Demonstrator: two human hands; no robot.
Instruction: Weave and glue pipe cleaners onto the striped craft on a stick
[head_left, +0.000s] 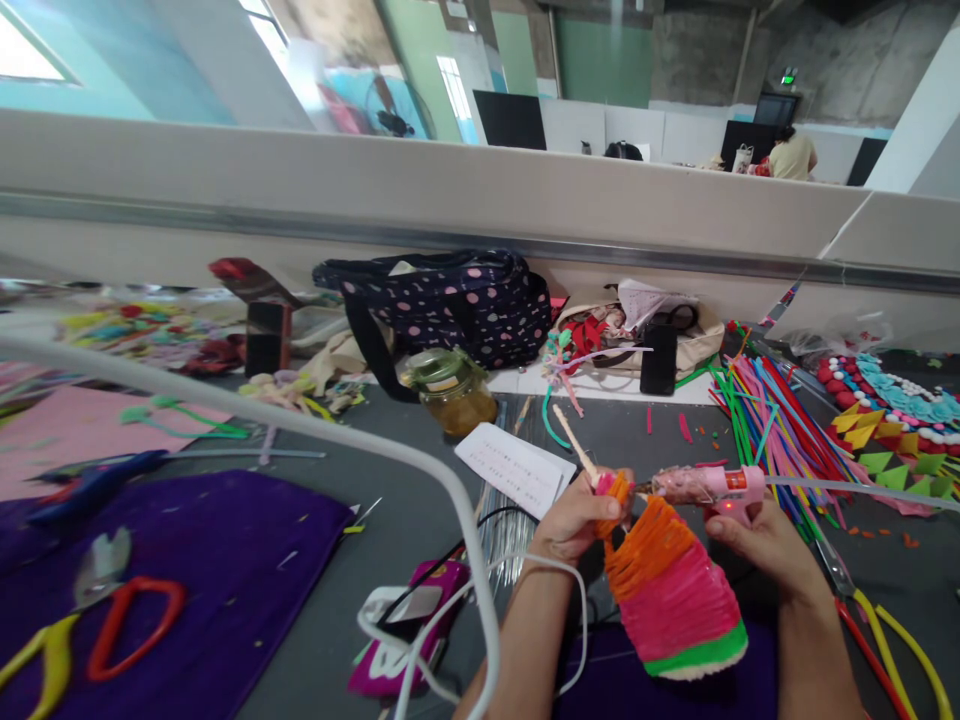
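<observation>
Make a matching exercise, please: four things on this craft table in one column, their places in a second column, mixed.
1. glue gun
2. jar
3. dotted bag
4. pliers

a. on the purple cloth, far left
b. in the right hand
c. against the back wall
d. just in front of the bag

Pairs: 1-b, 2-d, 3-c, 4-a

Both forearms are bare, without sleeves, gloves or rings.
</observation>
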